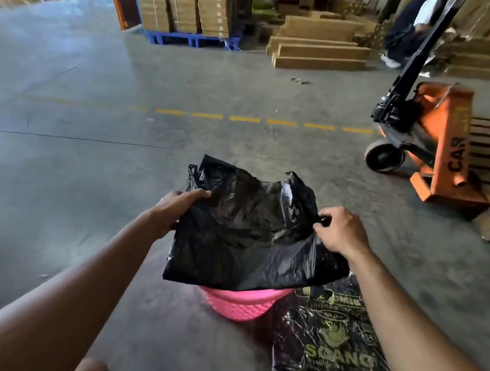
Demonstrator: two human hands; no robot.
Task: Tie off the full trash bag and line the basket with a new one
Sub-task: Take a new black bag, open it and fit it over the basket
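A: So where was the new bag at that point?

B: The black bag (249, 231) was held up flat in the air, right over the pink basket (238, 302), covering most of its top. Only the near rim and some of the woven side showed under the bag's bottom edge. The basket sat on the concrete floor (98, 119).

A: And the hands?

B: The left hand (173, 209) had its grip closed on the bag's left edge, fingers curled over the front of the plastic. The right hand (341, 231) pinched the right edge between thumb and fingertips. The bag's two handles stuck up on the far side.

A: Anything else around?

B: A black printed bag (329, 342) with gold lettering lay on the floor just right of the basket, partly under the right forearm. An orange pallet jack (441, 140) stood off to the right, well apart. Far back were stacked cardboard boxes (186, 6) on a blue pallet (189, 40), and a person's legs (402, 37) at the far right.
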